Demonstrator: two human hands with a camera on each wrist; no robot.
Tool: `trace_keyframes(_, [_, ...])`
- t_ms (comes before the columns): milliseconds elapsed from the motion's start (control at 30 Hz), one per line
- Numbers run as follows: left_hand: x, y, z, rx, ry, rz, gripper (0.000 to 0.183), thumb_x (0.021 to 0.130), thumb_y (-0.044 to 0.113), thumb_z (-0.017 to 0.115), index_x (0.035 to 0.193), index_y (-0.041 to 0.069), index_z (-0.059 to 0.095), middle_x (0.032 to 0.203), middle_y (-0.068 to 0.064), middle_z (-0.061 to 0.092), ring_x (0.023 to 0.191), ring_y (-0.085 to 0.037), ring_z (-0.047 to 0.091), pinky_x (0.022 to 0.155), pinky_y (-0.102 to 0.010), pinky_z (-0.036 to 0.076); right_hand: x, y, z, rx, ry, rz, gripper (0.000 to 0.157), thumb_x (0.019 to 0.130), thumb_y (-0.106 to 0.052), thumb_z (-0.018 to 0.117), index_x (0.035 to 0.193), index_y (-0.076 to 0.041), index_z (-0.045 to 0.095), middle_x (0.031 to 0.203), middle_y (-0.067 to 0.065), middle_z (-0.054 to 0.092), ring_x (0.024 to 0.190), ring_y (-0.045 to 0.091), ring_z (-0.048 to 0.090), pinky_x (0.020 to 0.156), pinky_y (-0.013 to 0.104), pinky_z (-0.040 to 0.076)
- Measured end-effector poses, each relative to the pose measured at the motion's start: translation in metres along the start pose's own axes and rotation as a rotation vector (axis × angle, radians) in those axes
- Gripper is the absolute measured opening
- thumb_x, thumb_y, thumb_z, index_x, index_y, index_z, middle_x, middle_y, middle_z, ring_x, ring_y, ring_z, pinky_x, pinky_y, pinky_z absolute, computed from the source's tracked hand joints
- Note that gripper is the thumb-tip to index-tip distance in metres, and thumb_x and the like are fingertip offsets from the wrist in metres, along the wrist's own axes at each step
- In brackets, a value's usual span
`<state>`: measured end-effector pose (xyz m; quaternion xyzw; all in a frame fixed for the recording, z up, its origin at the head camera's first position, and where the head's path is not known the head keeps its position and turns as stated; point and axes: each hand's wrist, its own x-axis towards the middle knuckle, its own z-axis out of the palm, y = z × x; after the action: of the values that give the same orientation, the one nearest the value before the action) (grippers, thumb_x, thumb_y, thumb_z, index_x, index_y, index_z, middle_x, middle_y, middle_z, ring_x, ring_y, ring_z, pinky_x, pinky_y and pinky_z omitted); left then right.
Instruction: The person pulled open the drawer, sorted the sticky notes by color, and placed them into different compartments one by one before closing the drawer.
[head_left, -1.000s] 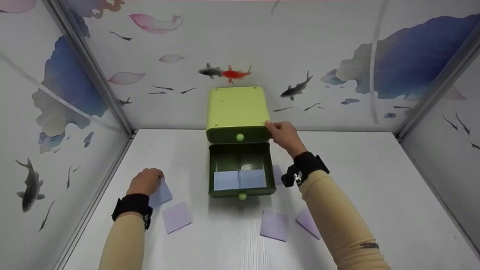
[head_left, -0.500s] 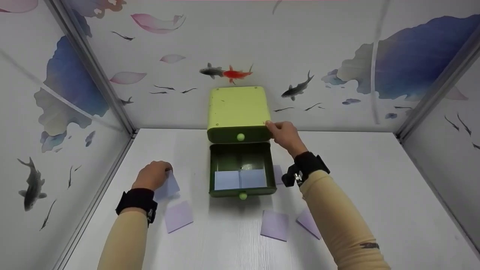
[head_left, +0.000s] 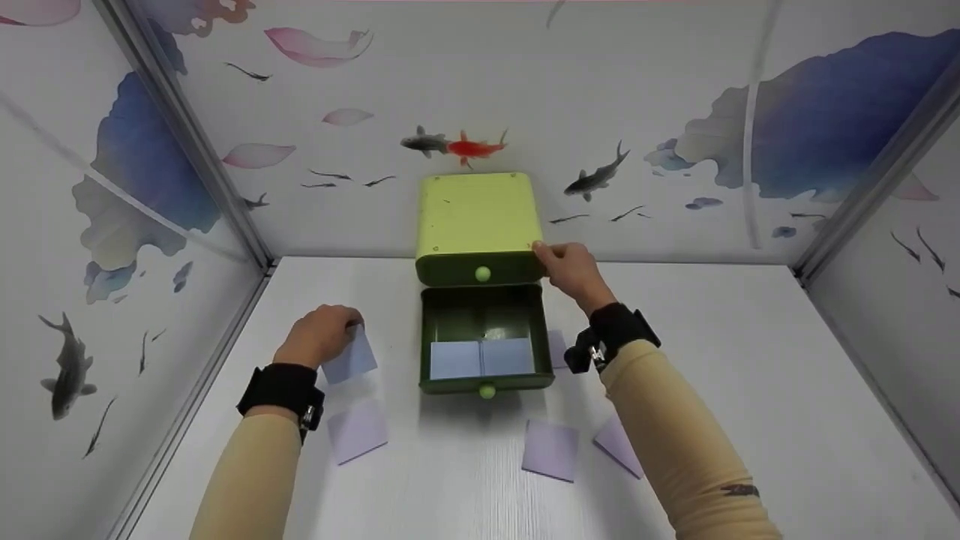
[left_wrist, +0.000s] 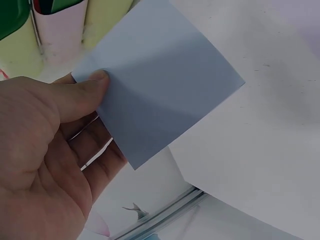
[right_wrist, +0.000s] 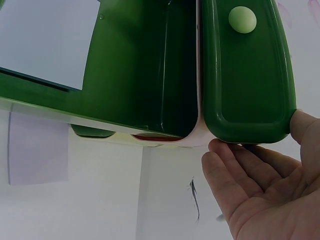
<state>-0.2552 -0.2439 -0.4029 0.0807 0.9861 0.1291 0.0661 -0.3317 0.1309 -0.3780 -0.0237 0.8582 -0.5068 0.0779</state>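
Note:
My left hand [head_left: 322, 331] pinches a light-blue square sticky-note pad [head_left: 351, 358] over the left of the table. In the left wrist view, the thumb lies across one edge of the blue pad [left_wrist: 165, 75] with fingers behind it. My right hand [head_left: 574, 274] grips the front right corner of a green drawer box [head_left: 480, 214], thumb at its top edge. In the right wrist view the fingers [right_wrist: 225, 172] touch its side. The box's lower drawer [head_left: 457, 319] is pulled out; the upper one is closed. Two blue pads [head_left: 454, 360] lie side by side inside the lower drawer.
Purple pads lie on the white table [head_left: 435, 480]: one at front left [head_left: 358, 433], one at front right [head_left: 551, 450], another partly behind the right forearm [head_left: 619, 448], and one beside the drawer [head_left: 557, 349]. Patterned wall panels [head_left: 360, 210] enclose the table's back and sides.
My left hand has lifted the blue pad from the table and moved it forward and to the right, toward the drawer. My right hand has stayed on the box.

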Motion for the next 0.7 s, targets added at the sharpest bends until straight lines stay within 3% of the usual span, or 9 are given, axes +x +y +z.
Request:
trace_keyframes(267, [0.003, 0.017, -0.012, -0.03, -0.04, 0.014, 0.025, 0.097, 0.007, 0.054, 0.119, 0.007, 0.068, 0.118, -0.019, 0.066, 0.104, -0.035, 0.062, 0.09, -0.051, 0.051, 0.001, 0.001, 0.0, -0.006, 0.007, 0.001, 0.051, 0.102, -0.044, 0.044, 0.12, 0.0, 0.066, 0.12, 0.016, 0.064, 0.11, 0.027, 0.059, 0.094, 0.037, 0.049])
trace_keyframes(700, [0.004, 0.053, -0.027, -0.016, -0.026, 0.08, 0.025, 0.098, 0.009, 0.055, 0.119, 0.011, 0.068, 0.116, -0.013, 0.068, 0.101, -0.03, 0.062, 0.09, -0.05, 0.051, 0.0, 0.0, 0.0, 0.015, 0.002, -0.001, 0.051, 0.102, -0.043, 0.045, 0.12, 0.001, 0.065, 0.123, 0.018, 0.063, 0.115, 0.029, 0.06, 0.097, 0.04, 0.049])
